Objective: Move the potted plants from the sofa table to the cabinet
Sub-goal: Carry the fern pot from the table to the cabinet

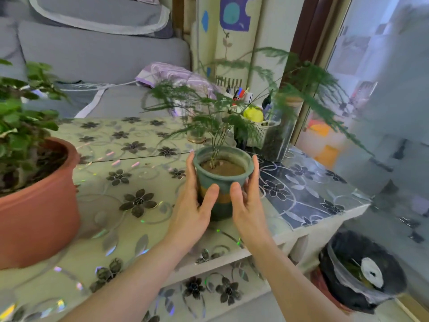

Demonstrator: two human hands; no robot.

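The small green pot [224, 182] of feathery fern stands near the tabletop's [130, 182] right edge. Left hand [195, 205] and right hand [248, 203] cup its sides, fingers curved around it. Lift straight up, keeping fronds clear of the basket [260, 133] behind.

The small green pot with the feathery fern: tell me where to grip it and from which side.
Grip the green pot on its wall just under the flared rim, one palm on each side, as the left hand and right hand sit now. The rim stops slipping, and coming in low from the front avoids the spreading fronds.
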